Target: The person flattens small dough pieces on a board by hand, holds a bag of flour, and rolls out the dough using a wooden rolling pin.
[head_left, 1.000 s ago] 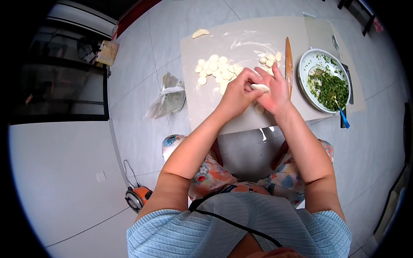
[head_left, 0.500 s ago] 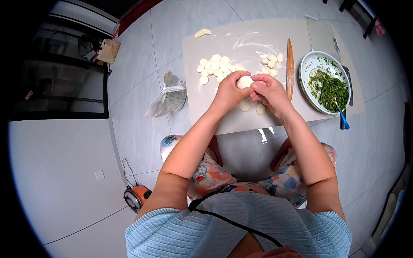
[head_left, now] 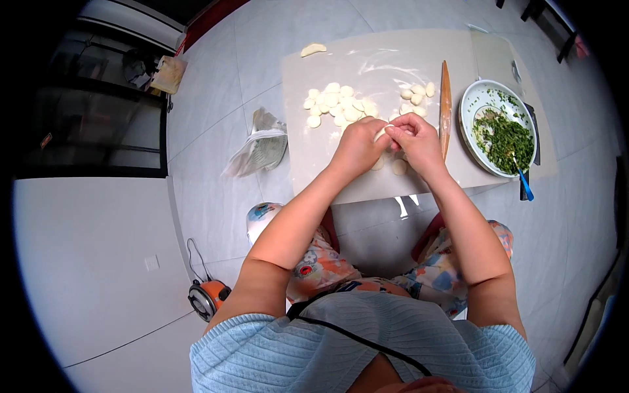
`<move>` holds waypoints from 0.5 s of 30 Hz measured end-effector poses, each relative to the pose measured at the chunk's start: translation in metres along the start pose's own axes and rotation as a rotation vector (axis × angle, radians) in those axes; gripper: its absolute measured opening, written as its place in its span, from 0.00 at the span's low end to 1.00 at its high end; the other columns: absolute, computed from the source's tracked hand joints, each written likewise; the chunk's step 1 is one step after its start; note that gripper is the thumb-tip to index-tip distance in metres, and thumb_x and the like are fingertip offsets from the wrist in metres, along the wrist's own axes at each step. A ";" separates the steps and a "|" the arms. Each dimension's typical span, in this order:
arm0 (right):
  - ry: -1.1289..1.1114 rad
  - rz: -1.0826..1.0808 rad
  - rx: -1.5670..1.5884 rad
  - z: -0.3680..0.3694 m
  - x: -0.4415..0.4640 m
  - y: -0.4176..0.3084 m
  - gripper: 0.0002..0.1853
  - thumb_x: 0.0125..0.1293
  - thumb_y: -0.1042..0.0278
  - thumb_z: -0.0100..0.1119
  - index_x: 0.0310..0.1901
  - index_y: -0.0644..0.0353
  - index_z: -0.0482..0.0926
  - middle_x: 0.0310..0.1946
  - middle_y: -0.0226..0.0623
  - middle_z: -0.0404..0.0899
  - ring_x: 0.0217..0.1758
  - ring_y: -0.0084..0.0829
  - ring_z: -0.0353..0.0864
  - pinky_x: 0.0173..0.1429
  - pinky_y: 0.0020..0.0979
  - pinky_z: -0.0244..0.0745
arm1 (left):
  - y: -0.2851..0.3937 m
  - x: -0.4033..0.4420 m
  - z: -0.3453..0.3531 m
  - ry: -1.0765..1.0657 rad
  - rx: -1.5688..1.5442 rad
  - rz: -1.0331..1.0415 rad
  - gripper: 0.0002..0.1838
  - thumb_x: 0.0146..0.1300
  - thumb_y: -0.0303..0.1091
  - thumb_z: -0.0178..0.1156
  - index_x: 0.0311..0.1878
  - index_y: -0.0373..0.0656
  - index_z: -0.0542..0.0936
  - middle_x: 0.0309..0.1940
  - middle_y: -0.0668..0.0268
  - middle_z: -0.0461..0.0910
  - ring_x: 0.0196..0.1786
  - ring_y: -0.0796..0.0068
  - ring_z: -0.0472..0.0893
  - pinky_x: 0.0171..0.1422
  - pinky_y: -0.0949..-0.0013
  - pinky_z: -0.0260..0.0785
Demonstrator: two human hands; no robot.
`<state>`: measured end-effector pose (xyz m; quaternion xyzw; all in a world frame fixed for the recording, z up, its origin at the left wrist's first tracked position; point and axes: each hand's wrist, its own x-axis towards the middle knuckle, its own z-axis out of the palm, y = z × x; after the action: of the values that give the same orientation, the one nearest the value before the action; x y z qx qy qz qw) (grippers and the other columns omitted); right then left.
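Dough (head_left: 380,134) in both hands (head_left: 357,145) (head_left: 420,142), bag (head_left: 265,147) with unreadable print

The beige table (head_left: 308,175) in front of you carries white flour traces (head_left: 386,65) beyond your fingers (head_left: 407,122). To the left of them and farther on lies a crowded group of dough pieces (head_left: 332,100), and beyond it, one long dough strip (head_left: 313,49). Just ahead on the right are smaller dough lumps (head_left: 417,98). Nearer to you than the fingers lies a flat round (head_left: 400,167). On their right, you have a wooden rolling pin (head_left: 445,108), then a white bowl (head_left: 486,98).
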<state>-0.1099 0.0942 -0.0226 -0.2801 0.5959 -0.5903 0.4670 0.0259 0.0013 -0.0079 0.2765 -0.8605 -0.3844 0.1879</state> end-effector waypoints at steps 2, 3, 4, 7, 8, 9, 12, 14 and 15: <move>0.063 -0.013 -0.106 0.001 -0.003 -0.003 0.07 0.66 0.71 0.65 0.41 0.65 0.80 0.31 0.32 0.82 0.32 0.18 0.79 0.37 0.23 0.74 | -0.002 0.000 0.003 0.004 -0.048 0.013 0.11 0.65 0.32 0.63 0.47 0.39 0.86 0.39 0.57 0.85 0.42 0.65 0.84 0.48 0.65 0.74; 0.057 -0.012 -0.107 0.001 -0.003 -0.002 0.07 0.66 0.71 0.65 0.41 0.65 0.80 0.31 0.32 0.82 0.32 0.18 0.79 0.37 0.23 0.74 | -0.004 -0.001 0.004 0.003 -0.099 0.028 0.11 0.65 0.32 0.63 0.46 0.38 0.86 0.37 0.59 0.85 0.40 0.68 0.84 0.46 0.66 0.74; 0.102 -0.067 -0.186 0.001 -0.002 0.001 0.06 0.66 0.71 0.65 0.41 0.64 0.81 0.30 0.34 0.83 0.32 0.21 0.80 0.38 0.25 0.75 | 0.001 -0.001 0.000 0.007 -0.099 0.025 0.11 0.65 0.32 0.63 0.46 0.38 0.86 0.37 0.59 0.85 0.40 0.68 0.84 0.46 0.66 0.74; 0.215 -0.198 -0.451 -0.009 0.004 0.016 0.06 0.65 0.71 0.64 0.40 0.63 0.81 0.31 0.40 0.83 0.33 0.30 0.82 0.41 0.30 0.76 | 0.018 0.000 -0.011 -0.162 -0.352 -0.274 0.10 0.67 0.32 0.62 0.44 0.38 0.87 0.33 0.65 0.83 0.36 0.77 0.80 0.40 0.72 0.72; 0.289 -0.271 -0.628 -0.013 0.006 0.021 0.06 0.64 0.71 0.64 0.41 0.63 0.81 0.31 0.43 0.84 0.34 0.35 0.83 0.42 0.33 0.77 | 0.024 0.001 -0.019 -0.195 -0.467 -0.268 0.11 0.68 0.32 0.62 0.49 0.37 0.85 0.32 0.67 0.82 0.35 0.80 0.78 0.38 0.75 0.70; 0.249 -0.204 -0.591 -0.019 0.007 0.025 0.06 0.64 0.73 0.62 0.41 0.62 0.83 0.36 0.47 0.83 0.39 0.44 0.83 0.47 0.38 0.77 | 0.025 0.001 -0.025 -0.227 -0.585 -0.259 0.14 0.69 0.33 0.61 0.54 0.37 0.84 0.32 0.70 0.80 0.33 0.83 0.76 0.36 0.78 0.68; 0.214 -0.262 -0.681 -0.034 0.009 0.024 0.06 0.64 0.73 0.61 0.40 0.62 0.84 0.39 0.47 0.83 0.43 0.44 0.83 0.52 0.39 0.76 | 0.000 0.007 -0.027 -0.018 -0.715 -0.427 0.22 0.71 0.33 0.60 0.66 0.36 0.76 0.34 0.70 0.80 0.33 0.84 0.76 0.35 0.79 0.67; 0.197 -0.257 -0.698 -0.049 0.007 0.033 0.06 0.64 0.75 0.60 0.40 0.63 0.85 0.41 0.48 0.82 0.46 0.47 0.82 0.56 0.39 0.74 | -0.001 0.007 -0.031 -0.041 -0.663 -0.489 0.26 0.73 0.32 0.58 0.72 0.38 0.70 0.42 0.67 0.81 0.35 0.83 0.77 0.38 0.80 0.71; 0.139 -0.244 -0.804 -0.055 0.006 0.038 0.07 0.64 0.75 0.60 0.40 0.63 0.86 0.41 0.49 0.82 0.47 0.48 0.82 0.56 0.40 0.74 | -0.003 0.007 -0.030 -0.015 -0.807 -0.522 0.25 0.74 0.32 0.57 0.72 0.37 0.70 0.45 0.65 0.81 0.37 0.82 0.78 0.41 0.79 0.74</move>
<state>-0.1529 0.1182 -0.0677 -0.4678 0.7712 -0.3793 0.2060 0.0380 -0.0219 0.0095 0.3856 -0.5455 -0.7241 0.1714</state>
